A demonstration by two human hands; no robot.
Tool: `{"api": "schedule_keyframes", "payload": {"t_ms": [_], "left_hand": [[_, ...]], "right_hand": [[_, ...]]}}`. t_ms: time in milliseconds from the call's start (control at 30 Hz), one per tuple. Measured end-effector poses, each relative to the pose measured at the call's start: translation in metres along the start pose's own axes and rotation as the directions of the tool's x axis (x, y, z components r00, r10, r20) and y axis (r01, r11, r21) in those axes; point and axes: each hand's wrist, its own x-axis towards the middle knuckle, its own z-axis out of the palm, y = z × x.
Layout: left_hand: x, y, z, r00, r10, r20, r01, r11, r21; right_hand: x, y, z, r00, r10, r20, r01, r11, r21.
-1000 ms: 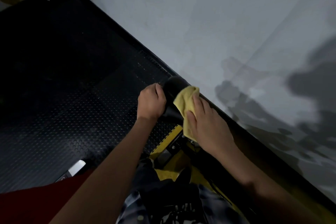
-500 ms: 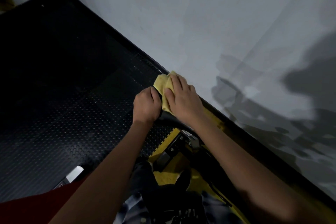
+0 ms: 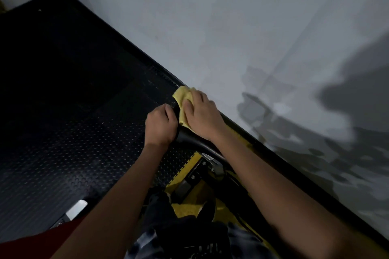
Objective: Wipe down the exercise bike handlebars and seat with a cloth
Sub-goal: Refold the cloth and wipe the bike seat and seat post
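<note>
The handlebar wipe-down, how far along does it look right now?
Nothing shows as finished. In hand: the right hand presses the yellow cloth over the end of the black handlebar, while the left hand grips the bar beside it. Left: the bare stretch of bar below the cloth, and the seat, which is not in view.

the picture is dim. the black floor mat [image 3: 63,111] on the left is very dark and hard to see. the grey wall [image 3: 231,27] is lighter, with big dark shadows [image 3: 347,101] on the right. edges look bent and a bit soft.
</note>
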Motion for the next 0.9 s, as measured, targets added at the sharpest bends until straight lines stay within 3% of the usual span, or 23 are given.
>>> {"api": "schedule_keyframes", "payload": {"t_ms": [133,300,367,500,733,900], "left_hand": [[-0.001,0.000,0.000,1.000,-0.002,0.005,0.002,1.000,-0.001],[-0.001,0.001,-0.001,1.000,0.008,0.011,-0.008,1.000,0.005],[-0.001,0.001,-0.001,1.000,0.007,0.020,-0.007,1.000,0.002],[-0.001,0.002,-0.003,0.999,0.008,0.043,-0.008,1.000,-0.005],[0.002,0.005,-0.009,0.994,0.031,0.105,-0.032,0.999,0.009],[0.013,0.002,-0.012,0.952,0.234,0.195,-0.250,0.966,0.061]], "right_hand": [[0.004,-0.002,0.003,0.998,-0.046,-0.044,0.046,0.999,-0.014],[-0.084,0.018,-0.007,0.995,-0.090,0.031,0.096,0.948,-0.305],[-0.115,0.023,-0.020,0.996,-0.073,0.045,0.084,0.940,-0.332],[-0.116,0.022,-0.024,0.998,-0.052,0.031,0.059,0.942,-0.331],[-0.020,0.007,0.007,0.996,-0.006,-0.088,-0.008,0.987,-0.162],[-0.001,-0.002,0.015,0.992,0.016,-0.129,-0.036,0.987,-0.154]]}}
